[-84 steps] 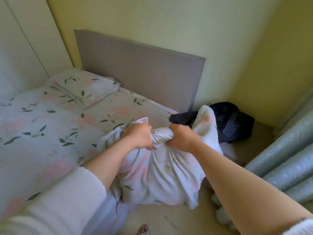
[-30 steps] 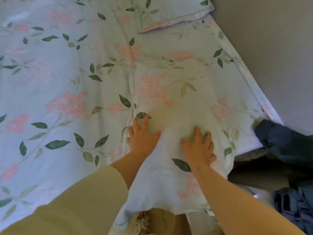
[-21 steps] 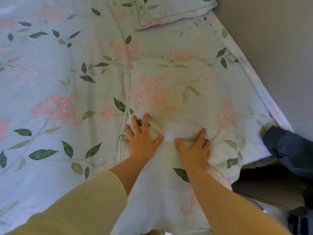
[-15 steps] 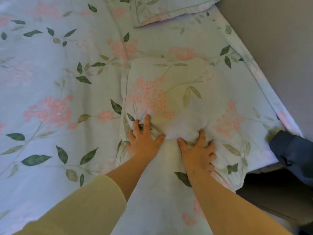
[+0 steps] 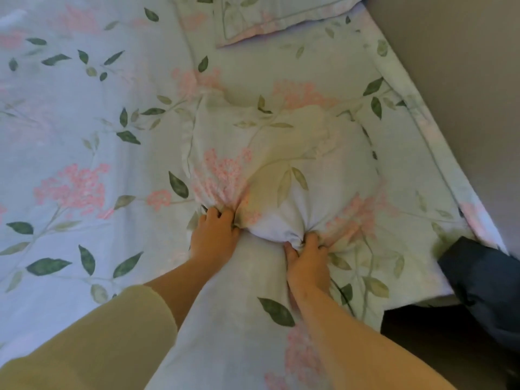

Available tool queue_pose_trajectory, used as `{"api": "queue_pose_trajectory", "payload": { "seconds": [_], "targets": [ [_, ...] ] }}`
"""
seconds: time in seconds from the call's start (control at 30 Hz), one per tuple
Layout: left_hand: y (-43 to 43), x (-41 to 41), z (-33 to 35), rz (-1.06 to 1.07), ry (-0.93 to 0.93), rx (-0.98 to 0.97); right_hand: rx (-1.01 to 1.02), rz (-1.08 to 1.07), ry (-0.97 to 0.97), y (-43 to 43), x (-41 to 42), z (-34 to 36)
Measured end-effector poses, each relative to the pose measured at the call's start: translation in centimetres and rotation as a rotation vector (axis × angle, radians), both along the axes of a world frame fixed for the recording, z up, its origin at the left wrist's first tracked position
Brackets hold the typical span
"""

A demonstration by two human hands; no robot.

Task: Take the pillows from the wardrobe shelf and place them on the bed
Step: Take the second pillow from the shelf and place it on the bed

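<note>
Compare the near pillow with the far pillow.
The near pillow is bunched and puffed up, gripped by the left hand and right hand; the far pillow lies flat and untouched. The near one shows whole; the far one is cut off by the frame. Both share the floral print.

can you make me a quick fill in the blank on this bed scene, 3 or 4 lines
1. Both hands, the left hand and the right hand, grip the floral ____.
2. A second pillow lies at the ____ edge of the picture.
3. The dark garment lies on the person's ____ side.
4. The left sleeve is pale ____.

Missing words: pillow; top; right; yellow
</note>
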State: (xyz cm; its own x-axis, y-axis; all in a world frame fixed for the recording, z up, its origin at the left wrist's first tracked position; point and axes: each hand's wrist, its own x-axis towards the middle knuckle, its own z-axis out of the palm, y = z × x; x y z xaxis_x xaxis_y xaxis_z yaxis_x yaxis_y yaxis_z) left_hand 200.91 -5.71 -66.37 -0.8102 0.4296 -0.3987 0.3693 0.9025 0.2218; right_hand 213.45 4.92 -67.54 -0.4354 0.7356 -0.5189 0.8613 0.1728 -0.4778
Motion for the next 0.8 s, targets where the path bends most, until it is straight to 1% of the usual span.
{"api": "queue_pose_trajectory", "payload": {
  "seconds": [0.1,0.17,0.27,0.4,0.47,0.57,0.67,0.8],
  "targets": [
    [0.4,0.3,2.0,-0.022,-0.002,0.041,-0.047,0.025,0.063,1.0,0.7,1.7],
    [0.7,0.2,3.8,-0.028,-0.044,0.092,-0.077,0.021,0.09,1.5,1.0,3.3],
    [1.2,-0.1,6.8,-0.008,-0.063,0.197,-0.064,0.036,0.161,2.1,0.8,6.3],
    [3.1,-1.2,10.9,0.044,-0.036,0.366,0.046,0.063,0.246,4.1,-0.3,10.8],
    [4.7,-2.3,12.8,0.032,-0.018,0.437,0.111,0.051,0.29,5.8,-1.2,12.9],
    [7.5,-4.4,15.9,0.022,-0.001,0.516,0.193,0.041,0.351,8.5,-3.0,15.9],
    [10.5,-6.4,18.2,0.035,-0.03,0.586,0.273,0.069,0.387,11.8,-5.0,18.6],
    [15.3,-8.3,19.7,0.207,-0.052,0.702,0.414,0.153,0.375,17.2,-8.1,21.6]
  ]
}}
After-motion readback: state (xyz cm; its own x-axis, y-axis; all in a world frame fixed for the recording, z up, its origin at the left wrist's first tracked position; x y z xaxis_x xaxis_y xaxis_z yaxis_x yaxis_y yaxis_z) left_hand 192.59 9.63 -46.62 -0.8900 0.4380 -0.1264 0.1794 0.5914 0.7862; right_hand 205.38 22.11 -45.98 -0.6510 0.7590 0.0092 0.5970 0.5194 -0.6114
